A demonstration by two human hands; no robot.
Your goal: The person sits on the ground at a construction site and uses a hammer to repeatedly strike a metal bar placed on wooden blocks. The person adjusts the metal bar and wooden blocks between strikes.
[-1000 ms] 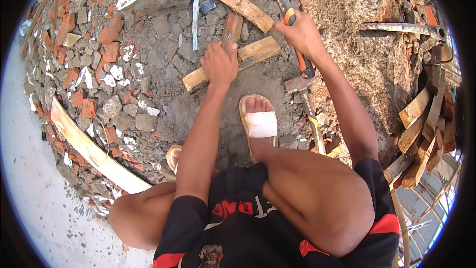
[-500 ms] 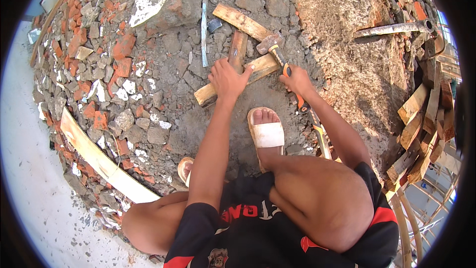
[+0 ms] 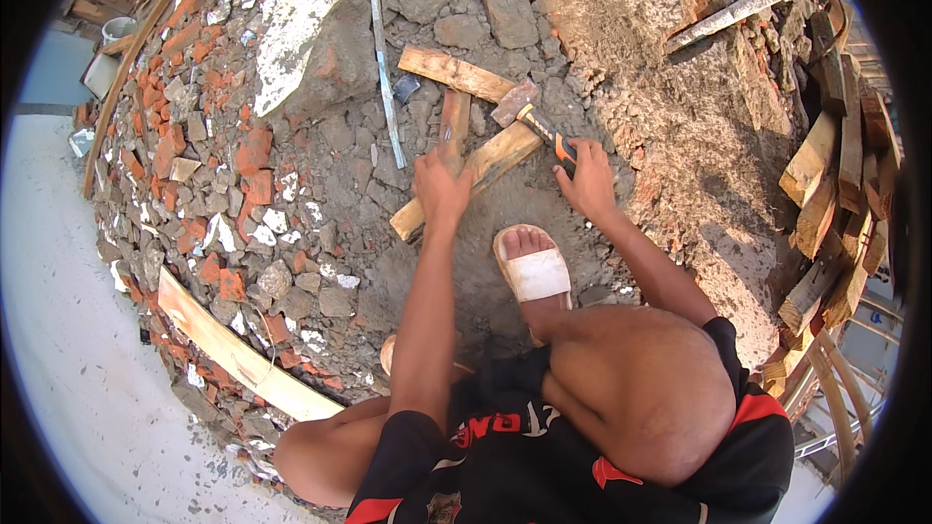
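Observation:
My left hand (image 3: 442, 189) is closed over the spot where a short reddish wood piece (image 3: 453, 121) meets a pale wooden plank (image 3: 500, 157); its fingertips are partly hidden. My right hand (image 3: 587, 180) grips the black and orange handle of a sledgehammer (image 3: 515, 104). The hammer's block head lies by the near end of another wood piece (image 3: 451, 71), just beyond the plank. Past my right hand the handle is hidden by the hand and forearm. The wood pieces form a rough angled frame on grey rubble, in front of my sandalled foot (image 3: 532, 267).
Broken brick and concrete (image 3: 243, 194) spread to the left, with a long curved-looking board (image 3: 233, 354) on them. A thin bluish strip (image 3: 382, 68) and a white-faced slab (image 3: 301, 34) lie ahead. To the right are a rough wall chunk (image 3: 631, 58), a metal pipe (image 3: 733, 15) and stacked timber (image 3: 825, 194).
The whole view has shifted, showing more at the far left. My left thumb, spread out before, is drawn in. The handle's lower length, seen before below my right hand, no longer shows.

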